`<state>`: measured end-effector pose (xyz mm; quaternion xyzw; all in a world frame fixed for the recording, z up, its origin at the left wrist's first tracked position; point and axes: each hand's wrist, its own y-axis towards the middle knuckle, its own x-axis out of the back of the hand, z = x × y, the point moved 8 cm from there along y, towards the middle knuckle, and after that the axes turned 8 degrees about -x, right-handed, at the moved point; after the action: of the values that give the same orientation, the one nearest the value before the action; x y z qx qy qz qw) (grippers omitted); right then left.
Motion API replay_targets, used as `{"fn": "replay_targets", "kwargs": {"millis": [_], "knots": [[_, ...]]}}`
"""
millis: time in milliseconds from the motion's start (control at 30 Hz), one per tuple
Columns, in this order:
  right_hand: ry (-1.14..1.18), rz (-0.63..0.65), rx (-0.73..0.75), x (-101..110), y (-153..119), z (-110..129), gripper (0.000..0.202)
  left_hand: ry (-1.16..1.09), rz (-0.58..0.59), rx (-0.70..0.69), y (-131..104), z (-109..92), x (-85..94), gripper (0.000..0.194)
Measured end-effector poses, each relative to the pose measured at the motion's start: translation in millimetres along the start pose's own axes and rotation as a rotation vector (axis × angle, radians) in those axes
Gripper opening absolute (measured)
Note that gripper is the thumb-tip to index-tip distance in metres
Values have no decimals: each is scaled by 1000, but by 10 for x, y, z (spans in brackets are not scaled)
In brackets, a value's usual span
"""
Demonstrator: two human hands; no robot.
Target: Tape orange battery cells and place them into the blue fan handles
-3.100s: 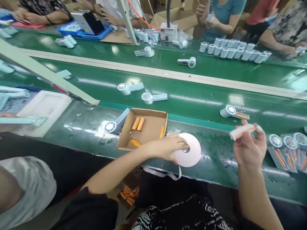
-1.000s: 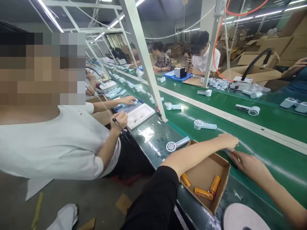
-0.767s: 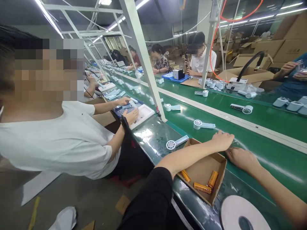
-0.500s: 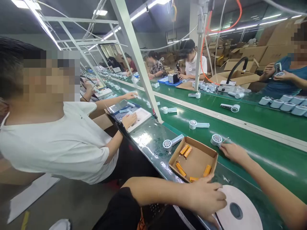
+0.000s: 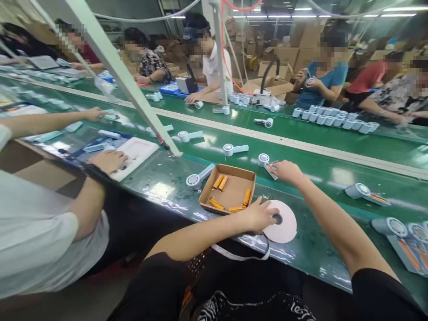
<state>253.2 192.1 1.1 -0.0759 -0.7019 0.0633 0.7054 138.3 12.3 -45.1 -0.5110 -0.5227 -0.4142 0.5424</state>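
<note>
My right hand [image 5: 284,171] has its fingers closed on the handle end of a small handheld fan [image 5: 263,159], which lies at the near side of the green belt. An orange part shows by those fingertips. Lower down, my left hand [image 5: 262,216] rests with spread fingers at the left edge of a flat roll of pale tape [image 5: 286,227]. A loose white strip [image 5: 230,255] hangs from the bench edge below it. Just behind the left hand stands a shallow cardboard box [image 5: 239,171] holding several orange battery cells [image 5: 223,183].
Another fan [image 5: 194,180] lies left of the box. More fans [image 5: 229,150] sit along the green belt [image 5: 301,156], with several at the right [image 5: 396,227]. A slanted metal post [image 5: 133,93] rises at left. A co-worker's hand [image 5: 110,161] rests beside a white tray [image 5: 138,154].
My view has swung to the right, bringing more fans and people into sight. My right hand remains at the fan, my left hand at the tape roll. The neighbour's far hand now holds a light-blue piece.
</note>
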Motion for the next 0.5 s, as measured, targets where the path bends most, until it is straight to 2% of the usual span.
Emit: {"fn": "replay_targets", "kwargs": {"millis": [67, 133, 167, 200, 233, 300, 400, 433, 500], "knots": [[232, -179, -22, 237, -358, -271, 49, 29, -139, -20, -244, -162, 232, 51], [639, -347, 4, 385, -861, -545, 57, 91, -386, 24, -685, -309, 518, 48], [853, -351, 34, 360, -1110, -622, 63, 122, -524, 91, -951, -347, 651, 46], [1036, -278, 85, 273, -1332, -604, 69, 151, -653, 175, -1221, -364, 760, 43], [1183, -155, 150, 149, -1532, -484, 75, 177, -762, 266, -1473, -364, 839, 41], [1338, 161, 291, -139, -1880, 15, 85, 222, -901, 407, -1851, -344, 908, 40], [1344, 501, 424, -505, -2202, 938, 95, 266, -968, 478, -2141, -317, 858, 43], [1332, 576, 459, -591, -2256, 1205, 87, 275, -970, 499, -2222, -306, 812, 45], [1289, 674, 526, -701, -2317, 1604, 57, 259, -982, 587, -2445, -264, 689, 51]]}}
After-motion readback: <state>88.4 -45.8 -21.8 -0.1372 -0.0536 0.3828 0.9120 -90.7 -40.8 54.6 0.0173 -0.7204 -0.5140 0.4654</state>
